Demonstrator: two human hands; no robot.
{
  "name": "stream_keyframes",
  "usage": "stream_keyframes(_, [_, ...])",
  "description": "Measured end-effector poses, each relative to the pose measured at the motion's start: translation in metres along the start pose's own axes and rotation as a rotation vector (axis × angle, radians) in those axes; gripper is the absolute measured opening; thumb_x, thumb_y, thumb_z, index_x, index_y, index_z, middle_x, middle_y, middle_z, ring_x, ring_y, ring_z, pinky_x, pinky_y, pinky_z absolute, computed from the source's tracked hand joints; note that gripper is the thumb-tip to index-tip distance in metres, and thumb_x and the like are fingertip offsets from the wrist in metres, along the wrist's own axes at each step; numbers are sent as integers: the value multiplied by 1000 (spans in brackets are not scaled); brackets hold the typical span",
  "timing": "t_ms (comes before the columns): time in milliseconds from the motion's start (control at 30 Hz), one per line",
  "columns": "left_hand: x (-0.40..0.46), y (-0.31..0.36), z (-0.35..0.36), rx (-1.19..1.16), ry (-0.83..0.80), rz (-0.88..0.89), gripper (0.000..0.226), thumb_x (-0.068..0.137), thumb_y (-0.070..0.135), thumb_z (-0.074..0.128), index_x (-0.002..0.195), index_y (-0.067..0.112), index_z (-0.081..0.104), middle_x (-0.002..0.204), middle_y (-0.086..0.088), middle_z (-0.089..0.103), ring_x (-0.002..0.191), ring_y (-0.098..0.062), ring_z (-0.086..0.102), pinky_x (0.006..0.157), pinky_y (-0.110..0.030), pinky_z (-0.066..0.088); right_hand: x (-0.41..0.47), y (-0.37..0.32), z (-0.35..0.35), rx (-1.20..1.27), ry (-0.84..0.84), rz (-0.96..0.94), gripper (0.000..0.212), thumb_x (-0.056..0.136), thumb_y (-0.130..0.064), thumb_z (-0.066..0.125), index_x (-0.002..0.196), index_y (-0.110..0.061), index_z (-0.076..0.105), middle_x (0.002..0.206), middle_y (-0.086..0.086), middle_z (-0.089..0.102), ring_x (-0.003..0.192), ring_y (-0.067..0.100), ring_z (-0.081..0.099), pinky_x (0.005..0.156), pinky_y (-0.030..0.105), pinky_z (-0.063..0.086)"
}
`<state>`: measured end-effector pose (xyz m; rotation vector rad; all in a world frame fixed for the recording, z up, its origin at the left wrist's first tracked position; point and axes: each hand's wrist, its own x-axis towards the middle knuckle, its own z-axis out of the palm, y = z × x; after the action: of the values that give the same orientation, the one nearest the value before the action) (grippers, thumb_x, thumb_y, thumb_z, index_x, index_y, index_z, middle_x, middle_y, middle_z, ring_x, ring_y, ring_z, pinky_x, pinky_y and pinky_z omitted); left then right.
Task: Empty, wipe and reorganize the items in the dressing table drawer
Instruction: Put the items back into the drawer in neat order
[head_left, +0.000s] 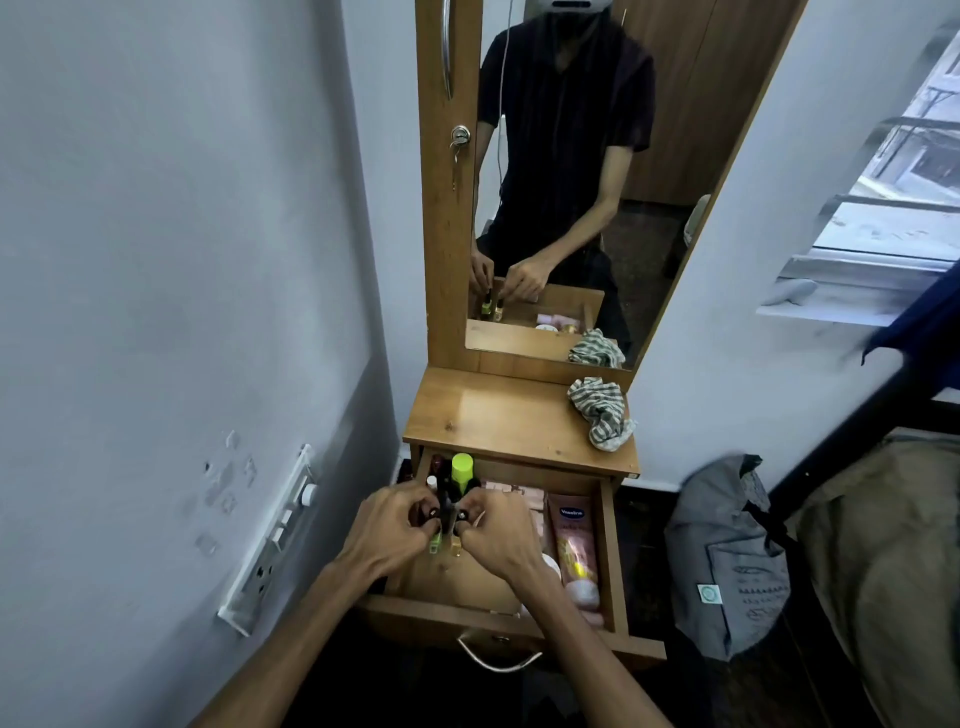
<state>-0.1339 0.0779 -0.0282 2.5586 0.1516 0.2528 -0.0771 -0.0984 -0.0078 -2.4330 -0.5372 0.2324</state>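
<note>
The wooden drawer (618, 561) of the dressing table stands pulled out. Over its left half, my left hand (384, 530) pinches a small green nail polish bottle (435, 541) by its black cap. Beside it, my right hand (498, 535) holds a small gold nail polish bottle (456, 545) the same way. Both bottles hang just above the drawer floor. Behind them stand a bottle with a lime-green cap (462, 470) and several dark small bottles. A pink Vaseline tube (574, 540) lies along the right side. A striped cloth (602, 413) lies crumpled on the tabletop (498, 415).
A mirror (582, 182) rises behind the tabletop and reflects me. A socket panel (270, 545) is on the left wall. A grey bag (727, 561) stands on the floor to the right, beside a bed. The drawer's metal handle (496, 660) points toward me.
</note>
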Motion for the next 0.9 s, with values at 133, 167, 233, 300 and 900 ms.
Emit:
stream_keyframes(133, [-7, -12, 8, 43, -55, -7, 18, 74, 34, 68, 91, 29, 71, 88, 16, 66, 77, -4, 60, 72, -30, 55, -6, -4, 10, -27, -51, 12, 27, 73, -21, 67, 97, -26, 78, 81, -6, 75, 76, 12, 67, 66, 23, 46])
stream_keyframes(167, [-8, -15, 10, 53, -62, -8, 19, 74, 34, 66, 91, 29, 71, 89, 16, 66, 78, -5, 60, 72, -32, 56, -6, -5, 13, -32, -55, 14, 28, 73, -21, 67, 99, -26, 78, 82, -7, 75, 78, 12, 67, 67, 24, 49])
stream_keyframes(233, [-9, -18, 11, 70, -62, -6, 20, 74, 34, 65, 92, 29, 71, 90, 16, 64, 79, -6, 60, 71, -32, 55, -4, -6, 17, -38, -64, 13, 31, 73, -19, 67, 101, -25, 78, 85, -7, 75, 82, 12, 69, 70, 24, 51])
stream_keyframes(300, [-9, -20, 12, 90, -52, -5, 20, 74, 32, 66, 93, 30, 72, 90, 16, 63, 79, -6, 60, 68, -27, 52, -4, -8, 20, -48, -69, 8, 31, 76, -17, 66, 105, -24, 78, 90, -5, 77, 86, 14, 70, 71, 24, 49])
stream_keyframes(900, [0, -27, 22, 137, -59, -30, 18, 78, 29, 69, 96, 25, 72, 93, 13, 61, 80, -11, 62, 65, -21, 40, 5, -5, 48, -100, -20, -33, 21, 88, -24, 65, 108, -24, 73, 93, -1, 75, 93, 23, 69, 76, 29, 49])
